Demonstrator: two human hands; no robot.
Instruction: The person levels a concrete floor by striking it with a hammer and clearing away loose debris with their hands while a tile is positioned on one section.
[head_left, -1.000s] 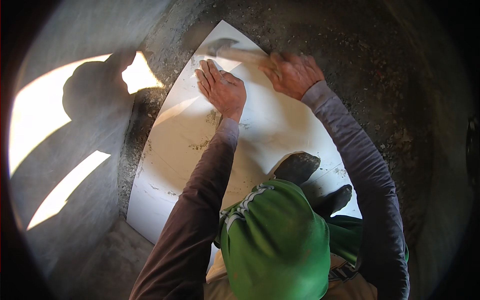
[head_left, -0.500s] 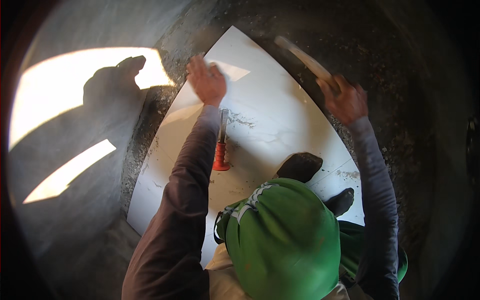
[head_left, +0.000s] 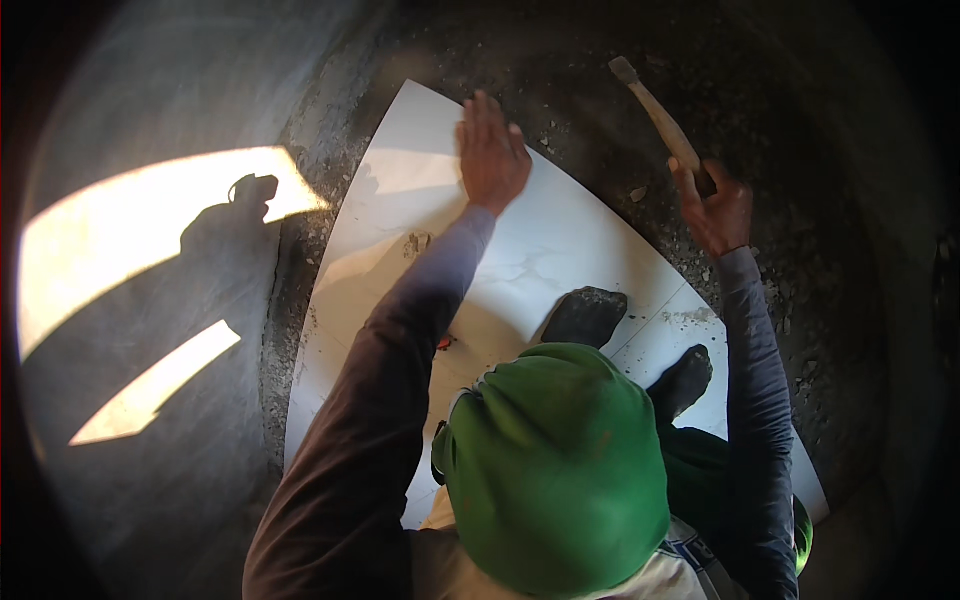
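Observation:
My left hand lies with outstretched fingers on a white marbled floor tile, close to its far edge. Off to the right, my right hand is closed round a wooden-handled hammer. Its pale handle points up and away to the left, and a dark part shows by the fingers. The hammer is held above the dark ground, apart from the tile. Under my left forearm a small red bit of the chisel grip shows; the rest is hidden.
My dark-covered feet rest on the tiles, in front of green cloth over my bent leg. Dark, rubble-strewn ground runs along the tile's far and right edges. A grey wall with sunlit patches rises at the left.
My left hand has shifted right across the tile. My right hand and the hammer have moved slightly right, the handle now steeper. The chisel, plainly visible before, is mostly covered by my left arm.

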